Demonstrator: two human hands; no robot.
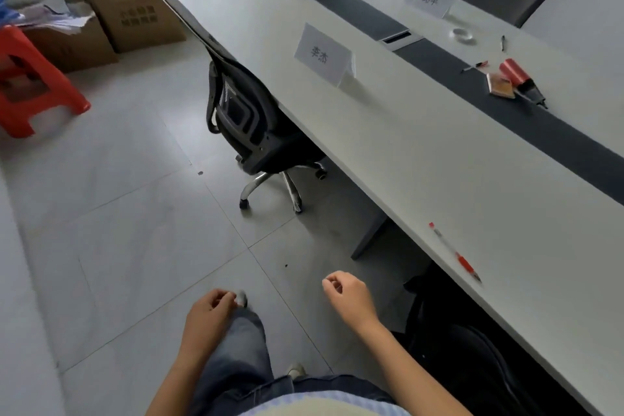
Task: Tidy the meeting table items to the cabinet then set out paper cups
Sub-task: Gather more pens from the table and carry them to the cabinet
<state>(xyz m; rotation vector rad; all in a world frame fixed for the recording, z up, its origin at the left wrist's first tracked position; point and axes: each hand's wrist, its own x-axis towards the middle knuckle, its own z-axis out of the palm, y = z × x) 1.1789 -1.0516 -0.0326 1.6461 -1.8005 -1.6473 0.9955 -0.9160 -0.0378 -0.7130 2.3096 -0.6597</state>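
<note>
Findings: A long white bench (388, 152) with a dark centre strip carries the items to be tidied.

- **Pen:** A slim red-and-clear plastic pen (454, 252) lies flat just beside the near edge and is the closest item. It is judged light, stiff and liable to roll. It is best pinched at mid-barrel or at the red grip.
- **Name card:** A white folded paper name card (322, 56) stands upright farther along. It is judged very light and easily creased, so it should be taken by the top fold.
- **Red object:** A red cylindrical object (513, 73) lies on the dark strip, well apart from the pen. Its material cannot be told.

No cabinet or paper cups are in view.

The left hand (211, 309) and right hand (347, 294) hang low over the floor, clear of the bench. The fingers of both are loosely curled and hold nothing. The forearms angle forward.
</note>
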